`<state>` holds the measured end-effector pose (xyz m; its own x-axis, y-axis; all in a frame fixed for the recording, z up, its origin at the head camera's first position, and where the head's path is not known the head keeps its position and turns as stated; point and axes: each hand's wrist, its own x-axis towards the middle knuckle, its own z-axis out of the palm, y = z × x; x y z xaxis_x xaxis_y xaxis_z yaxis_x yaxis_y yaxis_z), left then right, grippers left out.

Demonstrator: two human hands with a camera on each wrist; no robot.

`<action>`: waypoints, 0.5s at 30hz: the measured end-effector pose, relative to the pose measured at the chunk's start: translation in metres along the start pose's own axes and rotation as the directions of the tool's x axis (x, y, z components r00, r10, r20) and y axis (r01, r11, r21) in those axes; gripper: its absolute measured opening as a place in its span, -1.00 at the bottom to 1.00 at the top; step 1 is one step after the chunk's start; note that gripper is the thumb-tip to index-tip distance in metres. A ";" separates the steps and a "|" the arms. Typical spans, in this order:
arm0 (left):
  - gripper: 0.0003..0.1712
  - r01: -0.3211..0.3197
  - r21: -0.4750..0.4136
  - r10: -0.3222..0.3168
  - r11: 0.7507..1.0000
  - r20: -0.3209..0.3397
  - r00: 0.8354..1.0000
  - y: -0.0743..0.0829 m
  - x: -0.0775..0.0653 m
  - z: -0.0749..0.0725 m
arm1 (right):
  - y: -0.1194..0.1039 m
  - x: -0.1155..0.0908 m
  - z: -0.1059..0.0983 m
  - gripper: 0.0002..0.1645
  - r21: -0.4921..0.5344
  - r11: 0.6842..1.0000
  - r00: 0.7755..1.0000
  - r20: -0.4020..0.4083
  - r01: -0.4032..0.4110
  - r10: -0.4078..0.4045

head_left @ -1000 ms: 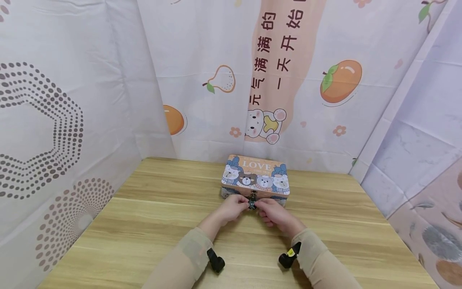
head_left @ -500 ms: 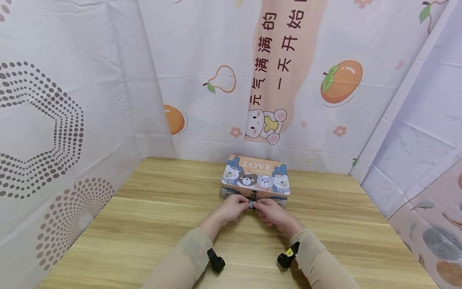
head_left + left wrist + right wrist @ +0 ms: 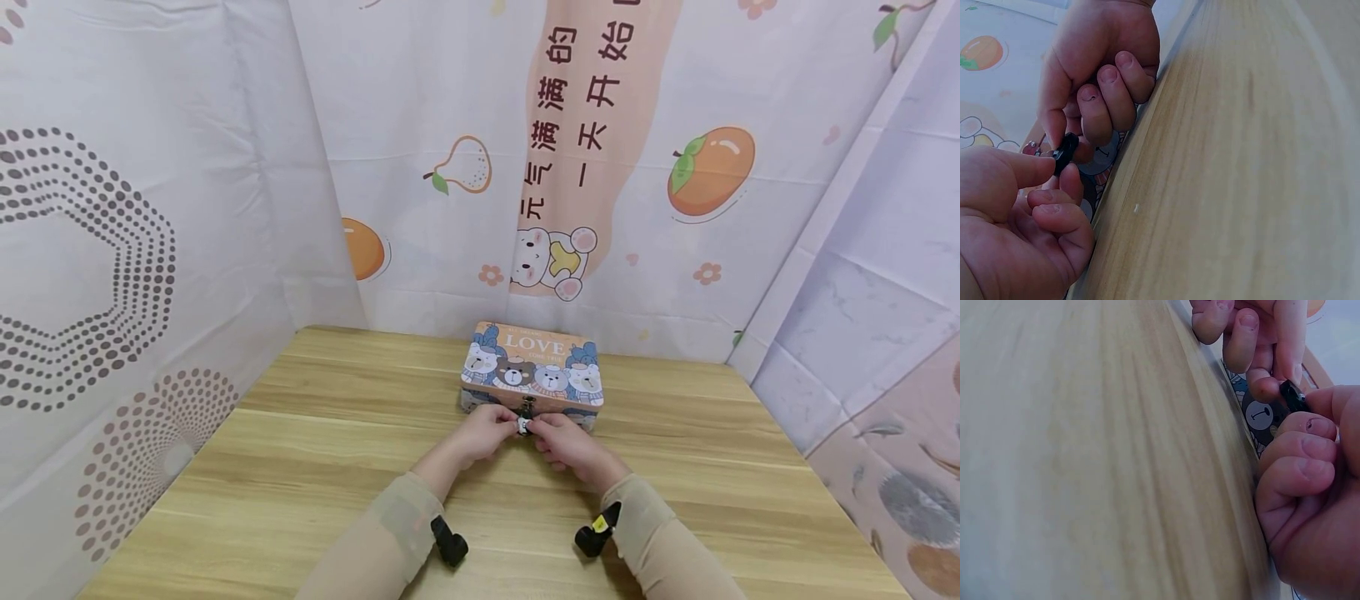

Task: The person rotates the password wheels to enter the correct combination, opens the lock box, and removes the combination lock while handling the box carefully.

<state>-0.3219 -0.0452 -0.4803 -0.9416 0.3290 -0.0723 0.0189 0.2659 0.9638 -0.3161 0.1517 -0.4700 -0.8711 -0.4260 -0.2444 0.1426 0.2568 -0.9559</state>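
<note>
A lidded tin box [image 3: 534, 364] printed with bears and the word LOVE stands at the back of the table. At its front latch [image 3: 529, 401] sits a small black padlock [image 3: 523, 425], mostly covered by fingers. From the left side, my left hand [image 3: 482, 433] pinches the padlock between thumb and fingers. My right hand [image 3: 573, 443] pinches it from the other side, its remaining fingers curled in. The left wrist view has the dark padlock body [image 3: 1066, 154] edge-on between both hands. In the right wrist view the padlock [image 3: 1293, 397] looks glossy, and its face is turned away.
The wooden table [image 3: 352, 500] stretches out on both sides of the box. A printed curtain [image 3: 420, 275] hangs right behind it, with more cloth at left and right. Each forearm wears a black wrist camera [image 3: 448, 543].
The right hand has shifted slightly left, its thumb moving over the padlock. The padlock's visible face turned from dark to paler. The left hand and box stay put.
</note>
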 end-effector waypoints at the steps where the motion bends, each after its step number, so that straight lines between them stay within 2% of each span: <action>1: -0.84 -0.002 0.000 0.002 1.000 0.000 1.000 0.000 0.000 0.000 | 0.000 0.000 0.000 -0.68 -0.001 1.000 1.000 -0.001 0.001 -0.001; 15: -0.85 0.002 0.010 -0.002 1.000 0.002 1.000 -0.002 0.002 0.000 | 0.002 0.002 -0.003 -0.65 -0.006 1.000 1.000 0.025 0.004 -0.004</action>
<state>-0.3237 -0.0449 -0.4823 -0.9410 0.3299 -0.0748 0.0203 0.2759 0.9610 -0.3189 0.1541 -0.4721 -0.8596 -0.4484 -0.2449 0.1365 0.2603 -0.9558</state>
